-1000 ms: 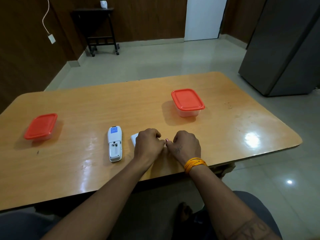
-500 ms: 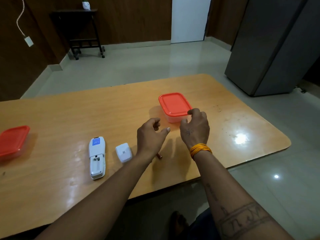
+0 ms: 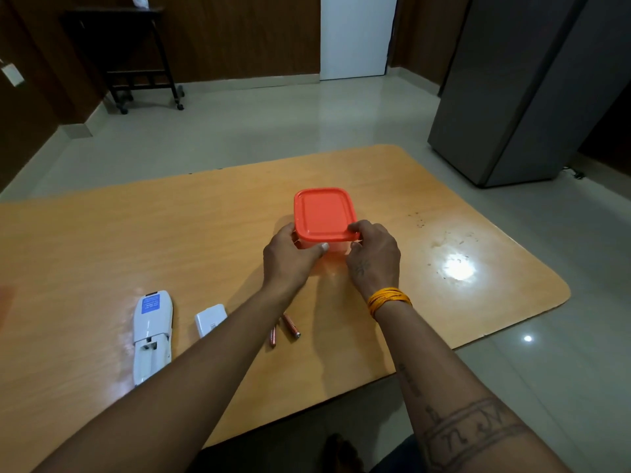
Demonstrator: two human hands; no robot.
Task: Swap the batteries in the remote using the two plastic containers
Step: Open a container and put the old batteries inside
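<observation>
Your left hand and right hand grip the clear container with its orange lid, near the table's far edge; its contents seem hidden.

A grey cabinet stands on the floor far beyond the hands to their right. Straight past them, a white door sits in the wood-panelled wall. Beyond and left stands a dark wheeled side table.

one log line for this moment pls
step: opening container | left hand: holds base | right hand: grips lid corner | batteries: out, on table
</observation>
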